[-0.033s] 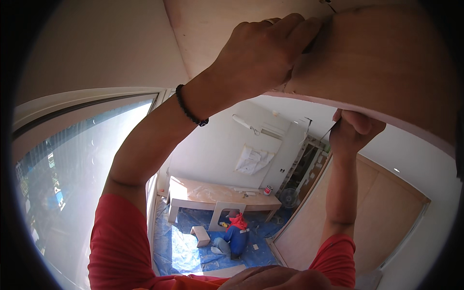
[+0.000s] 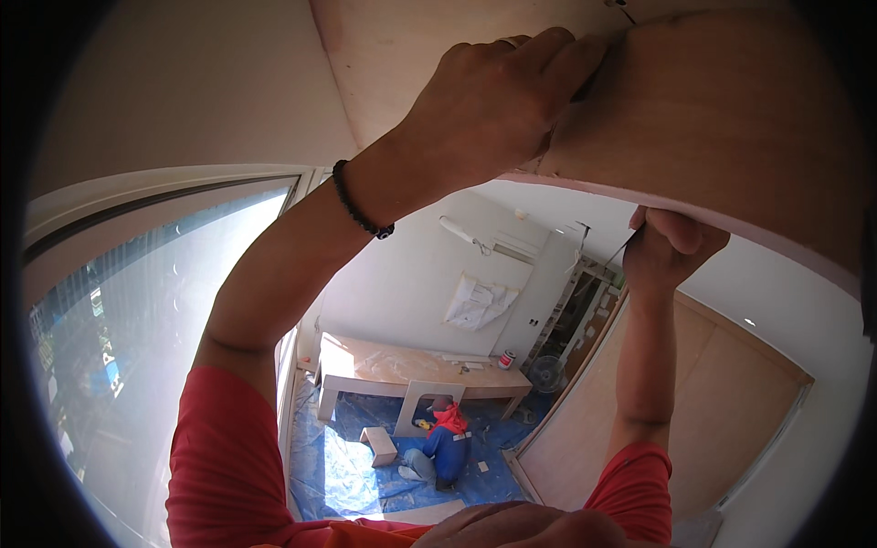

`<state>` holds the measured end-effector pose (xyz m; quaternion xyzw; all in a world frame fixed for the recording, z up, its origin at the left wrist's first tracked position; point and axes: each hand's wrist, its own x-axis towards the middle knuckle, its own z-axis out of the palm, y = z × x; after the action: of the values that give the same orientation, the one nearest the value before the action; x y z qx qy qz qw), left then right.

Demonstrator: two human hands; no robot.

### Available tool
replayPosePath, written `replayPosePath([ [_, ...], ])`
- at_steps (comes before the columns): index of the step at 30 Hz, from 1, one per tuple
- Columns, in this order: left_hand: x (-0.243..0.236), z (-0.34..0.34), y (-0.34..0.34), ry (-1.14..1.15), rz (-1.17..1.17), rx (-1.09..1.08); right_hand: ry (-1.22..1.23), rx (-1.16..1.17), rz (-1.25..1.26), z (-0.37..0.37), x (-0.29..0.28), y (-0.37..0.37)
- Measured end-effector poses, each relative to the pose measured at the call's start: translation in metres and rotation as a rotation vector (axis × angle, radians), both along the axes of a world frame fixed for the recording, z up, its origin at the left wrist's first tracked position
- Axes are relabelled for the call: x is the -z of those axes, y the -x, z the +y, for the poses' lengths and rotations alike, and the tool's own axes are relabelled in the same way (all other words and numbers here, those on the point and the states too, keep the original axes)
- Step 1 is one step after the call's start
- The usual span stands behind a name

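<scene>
Overhead, a curved wooden panel [image 2: 731, 119] spans the upper right, its pale lower edge exposed. My left hand [image 2: 493, 110], ringed and with a beaded bracelet at the wrist, is raised against the panel, fingers curled into a dark patch; what they hold is hidden. Below the panel's edge, my right hand [image 2: 667, 247] is closed with fingertips up at the wood; a thin dark item shows beside it, too small to name. A plywood surface [image 2: 384, 46] meets the panel above my left hand.
A bright window [image 2: 137, 329] fills the left. Far below, a person [image 2: 443, 452] in blue crouches on blue sheeting [image 2: 320, 475] beside a small wooden box [image 2: 379, 445] and a long bench [image 2: 411, 365]. A fan [image 2: 545, 374] and a large wooden panel [image 2: 694, 393] are at right.
</scene>
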<state>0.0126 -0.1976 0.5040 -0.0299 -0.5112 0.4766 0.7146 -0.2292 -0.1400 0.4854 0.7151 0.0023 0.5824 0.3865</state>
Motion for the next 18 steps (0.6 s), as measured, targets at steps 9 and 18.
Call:
replayPosePath([
  [9, -0.002, -0.004, 0.003, 0.021, 0.012, -0.001, -0.027, -0.021, 0.015, -0.001, -0.001, 0.005],
  [18, 0.001, -0.005, 0.004, 0.009, 0.001, -0.003, -0.058, -0.029, 0.023, 0.000, -0.001, 0.011],
])
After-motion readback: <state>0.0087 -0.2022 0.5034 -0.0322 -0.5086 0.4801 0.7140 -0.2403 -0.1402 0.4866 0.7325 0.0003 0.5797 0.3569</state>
